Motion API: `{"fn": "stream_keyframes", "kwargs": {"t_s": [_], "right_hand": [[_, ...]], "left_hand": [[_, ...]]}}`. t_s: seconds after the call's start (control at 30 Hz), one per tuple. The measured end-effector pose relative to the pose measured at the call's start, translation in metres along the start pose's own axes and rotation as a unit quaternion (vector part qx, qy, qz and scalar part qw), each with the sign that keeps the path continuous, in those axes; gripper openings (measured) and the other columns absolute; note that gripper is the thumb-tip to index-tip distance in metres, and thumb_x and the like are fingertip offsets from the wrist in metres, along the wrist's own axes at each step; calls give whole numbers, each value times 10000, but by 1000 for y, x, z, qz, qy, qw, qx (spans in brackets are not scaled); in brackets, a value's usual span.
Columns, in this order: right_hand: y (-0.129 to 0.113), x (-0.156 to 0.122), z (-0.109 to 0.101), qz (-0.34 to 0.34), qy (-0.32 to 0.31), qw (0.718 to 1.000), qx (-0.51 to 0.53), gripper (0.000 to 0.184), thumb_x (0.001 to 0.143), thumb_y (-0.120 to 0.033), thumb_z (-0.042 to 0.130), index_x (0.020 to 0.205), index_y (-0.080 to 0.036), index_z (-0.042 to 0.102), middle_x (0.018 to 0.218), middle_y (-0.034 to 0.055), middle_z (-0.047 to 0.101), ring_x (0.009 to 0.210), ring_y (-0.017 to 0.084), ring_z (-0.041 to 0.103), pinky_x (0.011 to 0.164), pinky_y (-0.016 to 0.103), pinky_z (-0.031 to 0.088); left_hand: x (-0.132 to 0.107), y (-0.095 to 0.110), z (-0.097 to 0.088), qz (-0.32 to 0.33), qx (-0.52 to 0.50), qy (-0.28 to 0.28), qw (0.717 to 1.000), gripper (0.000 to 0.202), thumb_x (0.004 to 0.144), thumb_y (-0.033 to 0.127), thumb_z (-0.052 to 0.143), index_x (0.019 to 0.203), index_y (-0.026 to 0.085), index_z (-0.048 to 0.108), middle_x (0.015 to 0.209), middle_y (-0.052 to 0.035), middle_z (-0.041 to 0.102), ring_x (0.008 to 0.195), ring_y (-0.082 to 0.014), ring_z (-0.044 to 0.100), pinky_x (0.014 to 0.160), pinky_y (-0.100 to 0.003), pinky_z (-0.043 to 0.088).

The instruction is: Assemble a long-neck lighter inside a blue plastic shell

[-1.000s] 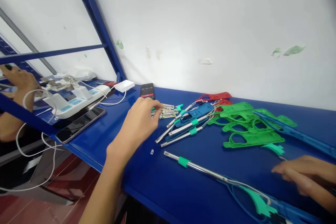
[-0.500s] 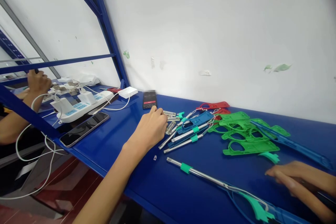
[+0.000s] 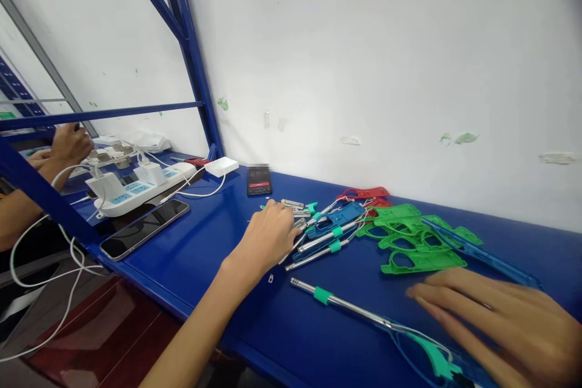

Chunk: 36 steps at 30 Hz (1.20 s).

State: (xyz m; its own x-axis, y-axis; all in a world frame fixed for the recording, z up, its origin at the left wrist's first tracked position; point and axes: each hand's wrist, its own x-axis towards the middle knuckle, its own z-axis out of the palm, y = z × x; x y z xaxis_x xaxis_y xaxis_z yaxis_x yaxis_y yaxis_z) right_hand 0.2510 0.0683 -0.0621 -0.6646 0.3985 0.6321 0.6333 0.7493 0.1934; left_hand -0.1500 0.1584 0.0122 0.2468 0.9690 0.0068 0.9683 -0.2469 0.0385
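Observation:
My left hand [image 3: 270, 227] is over the left end of a parts pile, fingers curled down and pressed together among small clear and metal pieces [image 3: 292, 204]; what they grip is hidden. Beside it lie metal lighter tubes [image 3: 328, 237] with teal clips and a blue handle shell [image 3: 339, 218]. My right hand [image 3: 495, 321], slightly blurred, hovers low at the right with fingers drawn together; whatever is inside does not show. Under and left of it, a long-nosed lighter half [image 3: 359, 308] with a metal tube, wire and teal trigger [image 3: 434, 354] lies on the blue table.
Green handle shells [image 3: 422, 260] are heaped behind my right hand, with red shells [image 3: 364, 193] and a long blue shell [image 3: 486, 251] around them. Phones [image 3: 259, 180] [image 3: 145, 229], a power strip [image 3: 145, 187] and cables stand left. Another person's hand [image 3: 73, 142] works beyond the blue frame.
My right hand has moved left and further into view, over the lighter half's right end. My left hand has shifted slightly lower, still at the small parts. The camera view has turned slightly.

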Motion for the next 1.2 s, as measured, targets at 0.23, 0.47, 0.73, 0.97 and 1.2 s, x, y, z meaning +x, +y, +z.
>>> {"fn": "stream_keyframes", "kwargs": {"t_s": [0.23,0.47,0.73,0.97,1.2], "right_hand": [[31,165,26,-42,-109,993,23,185,1365,-328,715,1421,-206,843,1265,74,871,1074,251,866,879,377,730],[93,258,142,39,-308,947,83,395,1273,-516,912,1511,-211,834,1503,124,833,1277,306,851,1127,536,777],[131,280,196,67,-452,877,148,435,1260,-524,926,1556,-221,826,1573,135,813,1327,325,840,1145,547,774],[146,270,210,95,-477,857,170,428,1266,-527,917,1560,-229,827,1596,139,805,1348,329,833,1166,554,767],[145,259,206,113,-446,868,186,422,1269,-527,911,1558,-230,828,1595,138,806,1344,326,834,1164,551,767]], "left_hand": [[-4,-1,4,-36,-71,22,997,494,1229,494,924,1628,229,804,1658,-152,816,1412,-361,854,1187,-605,774],[-9,-20,6,-50,-178,94,978,483,1232,495,920,1620,230,808,1659,-152,816,1413,-360,852,1192,-606,772],[-14,-44,8,-34,-402,191,895,451,1240,497,909,1594,232,819,1634,-147,827,1382,-345,858,1179,-588,775],[-13,-53,7,-39,-554,164,815,479,1231,500,922,1600,217,809,1594,-142,837,1335,-338,871,1130,-570,790],[-6,-52,17,-30,-611,175,771,486,1227,491,927,1613,221,807,1623,-146,829,1374,-350,863,1165,-592,781]]}}
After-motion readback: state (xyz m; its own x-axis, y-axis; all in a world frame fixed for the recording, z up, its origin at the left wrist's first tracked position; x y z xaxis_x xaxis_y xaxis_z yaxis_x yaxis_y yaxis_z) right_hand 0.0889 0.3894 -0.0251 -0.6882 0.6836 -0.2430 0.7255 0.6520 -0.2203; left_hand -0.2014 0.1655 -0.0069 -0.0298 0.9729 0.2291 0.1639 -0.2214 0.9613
